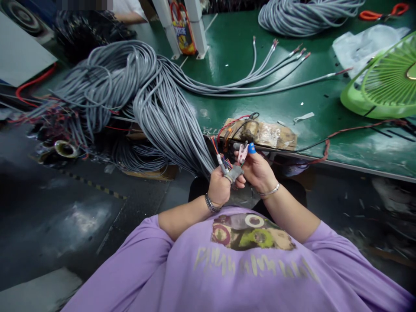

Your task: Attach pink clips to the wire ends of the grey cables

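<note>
My left hand [220, 187] is closed around the ends of grey cables [177, 125], with grey tape or a cover on its thumb. Thin coloured wires [225, 159] fan out of the cable ends just above that fist. Close beside it, my right hand [259, 172] pinches a small pale pink clip-like tool [242, 153], whose exact kind I cannot make out. A blue cover wraps one fingertip of the right hand. Its lower fingers come near the left thumb and the wires.
Coiled grey cable [308, 17] lies at the back of the green table [234, 56]. Taped cardboard [276, 135] with a small device sits at the front edge. A green fan [386, 82] stands right, near red pliers or scissors [383, 13]. A co-worker's arm [130, 16] shows behind.
</note>
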